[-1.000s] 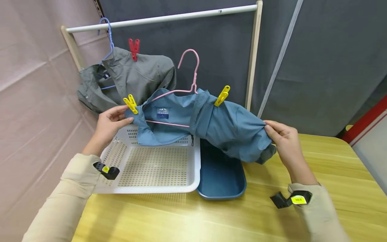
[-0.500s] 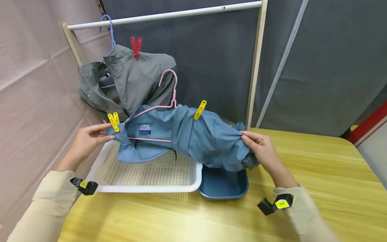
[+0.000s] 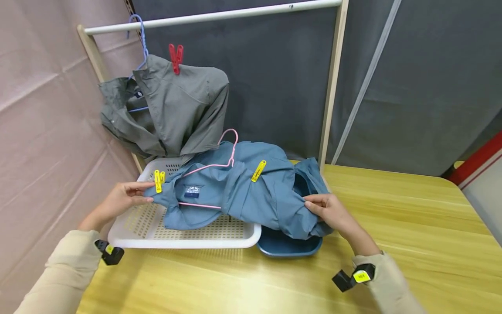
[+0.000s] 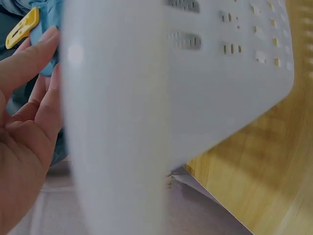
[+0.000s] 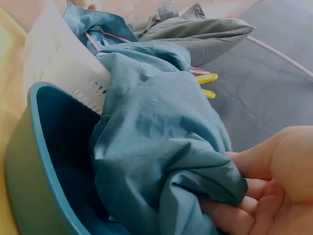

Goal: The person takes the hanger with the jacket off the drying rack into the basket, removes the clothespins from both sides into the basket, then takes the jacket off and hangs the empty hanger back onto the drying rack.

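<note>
A blue jacket [image 3: 255,205] on a pink hanger [image 3: 234,152] lies across the white basket and the dark blue bin in the head view. My left hand [image 3: 117,203] pinches its left shoulder edge beside a yellow clothespin [image 3: 158,181]. A second yellow clothespin [image 3: 258,171] is clipped to the jacket right of the hanger hook. My right hand [image 3: 331,213] pinches the sleeve over the bin; in the right wrist view the cloth [image 5: 210,181] bunches between thumb and fingers. The hanger's hook rests off the rail, beside the grey jacket's hem.
A grey jacket [image 3: 188,100] with a red clothespin [image 3: 176,59] hangs by a blue hanger [image 3: 143,39] from the white rail [image 3: 235,16]. Below stand the white perforated basket [image 3: 188,243] and blue bin [image 3: 290,250] on the wooden table [image 3: 392,226].
Both hands have lowered the blue jacket, with its pink hanger and clothespins, from in front of the rack down onto the basket and bin. The hanger's hook has sunk with it.
</note>
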Action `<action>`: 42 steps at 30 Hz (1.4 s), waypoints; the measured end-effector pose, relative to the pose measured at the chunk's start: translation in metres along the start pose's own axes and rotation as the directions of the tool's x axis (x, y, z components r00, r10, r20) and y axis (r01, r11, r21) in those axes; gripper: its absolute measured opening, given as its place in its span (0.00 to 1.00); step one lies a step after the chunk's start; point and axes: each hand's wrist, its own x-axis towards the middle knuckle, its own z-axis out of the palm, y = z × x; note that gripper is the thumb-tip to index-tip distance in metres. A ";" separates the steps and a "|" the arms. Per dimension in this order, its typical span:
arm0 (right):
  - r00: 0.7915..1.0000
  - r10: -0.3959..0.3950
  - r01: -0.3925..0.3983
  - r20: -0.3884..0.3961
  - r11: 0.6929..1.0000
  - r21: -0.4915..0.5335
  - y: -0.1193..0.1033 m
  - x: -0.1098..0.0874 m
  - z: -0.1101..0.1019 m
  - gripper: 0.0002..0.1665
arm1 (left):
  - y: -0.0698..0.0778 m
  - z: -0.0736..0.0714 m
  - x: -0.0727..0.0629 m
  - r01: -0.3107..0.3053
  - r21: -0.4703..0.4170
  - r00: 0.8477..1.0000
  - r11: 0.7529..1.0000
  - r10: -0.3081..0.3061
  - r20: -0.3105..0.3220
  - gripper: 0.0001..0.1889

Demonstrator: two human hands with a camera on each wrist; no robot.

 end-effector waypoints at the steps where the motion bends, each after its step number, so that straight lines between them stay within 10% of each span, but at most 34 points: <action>1: 1.000 0.005 -0.005 0.011 1.000 -0.003 0.000 0.000 0.001 0.20 | -0.001 0.000 0.000 0.000 0.010 1.000 1.000 0.000 0.019 0.21; 15: 0.967 -0.029 0.061 0.253 0.991 -0.116 -0.007 0.016 -0.013 0.18 | -0.003 -0.004 0.001 0.050 0.093 0.994 0.994 -0.058 0.088 0.25; 27: 0.903 0.001 0.174 0.430 0.914 -0.368 -0.087 0.083 -0.019 0.22 | -0.006 -0.004 0.002 0.067 0.108 0.991 0.992 -0.078 0.105 0.26; 42: 0.973 0.088 0.010 0.214 0.908 -0.418 -0.089 0.123 0.021 0.23 | -0.003 0.000 0.010 0.064 0.167 0.990 0.984 -0.084 0.110 0.25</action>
